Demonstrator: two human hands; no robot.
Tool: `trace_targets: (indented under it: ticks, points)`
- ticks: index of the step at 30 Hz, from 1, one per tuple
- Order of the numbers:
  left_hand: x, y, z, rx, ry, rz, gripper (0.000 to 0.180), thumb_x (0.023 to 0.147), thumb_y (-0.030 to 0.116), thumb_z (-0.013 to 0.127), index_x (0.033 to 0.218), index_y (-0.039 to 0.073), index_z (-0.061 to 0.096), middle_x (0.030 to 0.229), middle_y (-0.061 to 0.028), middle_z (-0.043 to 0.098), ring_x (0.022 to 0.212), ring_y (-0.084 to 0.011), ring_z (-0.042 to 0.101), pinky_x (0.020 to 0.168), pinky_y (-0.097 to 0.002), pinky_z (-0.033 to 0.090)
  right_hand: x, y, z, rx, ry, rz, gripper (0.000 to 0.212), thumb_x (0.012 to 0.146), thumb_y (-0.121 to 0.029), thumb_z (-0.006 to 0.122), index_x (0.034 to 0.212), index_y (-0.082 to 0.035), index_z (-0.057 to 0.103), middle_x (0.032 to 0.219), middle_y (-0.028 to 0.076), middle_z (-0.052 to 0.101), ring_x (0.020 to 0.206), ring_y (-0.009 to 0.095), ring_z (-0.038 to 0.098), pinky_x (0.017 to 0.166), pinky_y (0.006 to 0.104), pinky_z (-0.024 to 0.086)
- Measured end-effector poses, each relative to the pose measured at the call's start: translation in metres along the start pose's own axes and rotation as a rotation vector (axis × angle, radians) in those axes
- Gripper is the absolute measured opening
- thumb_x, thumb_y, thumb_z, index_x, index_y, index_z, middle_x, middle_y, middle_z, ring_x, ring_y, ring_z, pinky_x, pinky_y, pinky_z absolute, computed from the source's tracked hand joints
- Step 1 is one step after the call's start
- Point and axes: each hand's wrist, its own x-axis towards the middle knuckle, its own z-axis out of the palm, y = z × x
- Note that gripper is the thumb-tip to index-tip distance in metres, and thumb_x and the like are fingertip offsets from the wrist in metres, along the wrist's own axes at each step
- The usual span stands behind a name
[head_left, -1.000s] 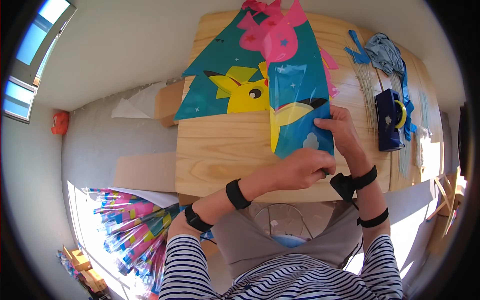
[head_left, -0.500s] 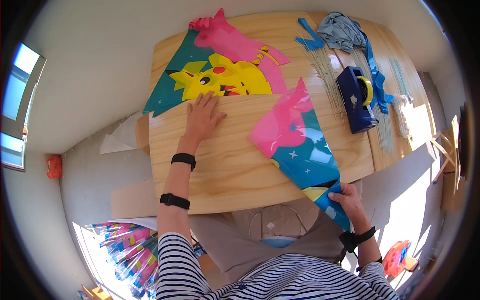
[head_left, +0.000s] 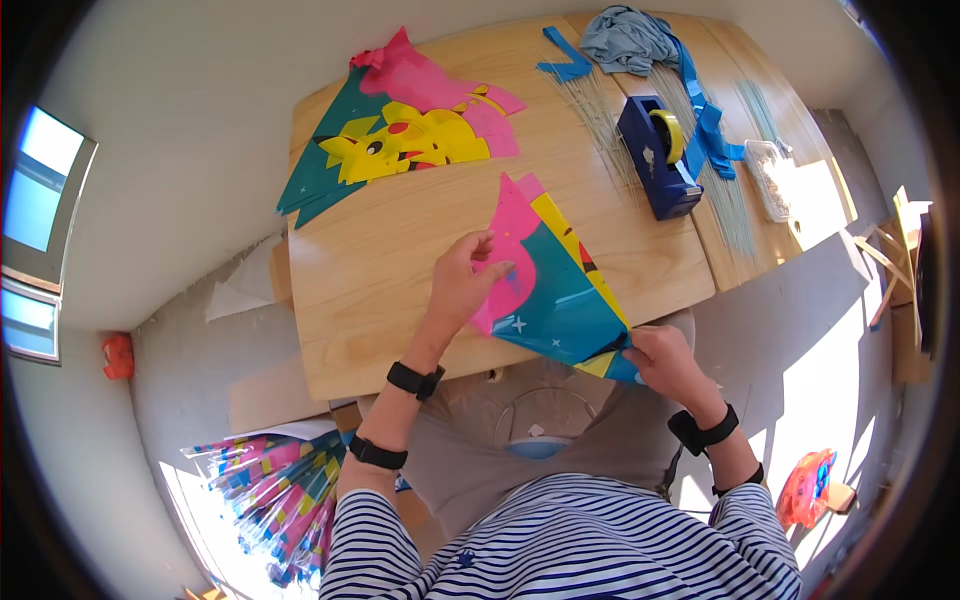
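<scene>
A folded triangular plastic film sheet (head_left: 550, 285), printed pink, teal and yellow, slants over the table's near edge. Its lower right corner is pinched in my right hand (head_left: 668, 368), between thumb and fingers. My left hand (head_left: 465, 280) is at the sheet's pink left side, with its fingers bent and a gap between thumb and forefinger. The thumb lies over the pink film; whether it presses on it I cannot tell. Farther back at the left lies a stack of similar printed sheets (head_left: 440, 135), with a yellow cartoon face and pink and teal areas.
On the wooden table (head_left: 400, 235), a dark blue tape dispenser (head_left: 655, 165) stands at the right among thin pale sticks (head_left: 735, 225). Around it are blue ribbon (head_left: 712, 145), a grey-blue cloth (head_left: 625, 40) and a clear box (head_left: 768, 180). Wrapped colourful pieces (head_left: 275, 495) lie low at the left.
My left hand has left the stack and come right to the folded sheet. My right hand has raised its corner and swung the sheet left, turning more yellow into view.
</scene>
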Motion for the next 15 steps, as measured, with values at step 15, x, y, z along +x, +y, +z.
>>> trace_targets:
  ticks: [15]
  points:
    - [-0.089, 0.051, 0.059, 0.643, 0.006, 0.123, 0.099, 0.063, 0.053, 0.086, 0.138, -0.001, 0.048, 0.127, -0.0227, 0.057, 0.119, -0.0381, 0.054, 0.099, -0.0455, 0.046, 0.007, -0.070, 0.117, -0.414, 0.071, -0.410, 0.020, 0.074, -0.009, 0.064, 0.093, -0.008, 0.069, 0.072, 0.010, 0.062, 0.069, 0.026, 0.065, 0.060, 0.0387, 0.047]
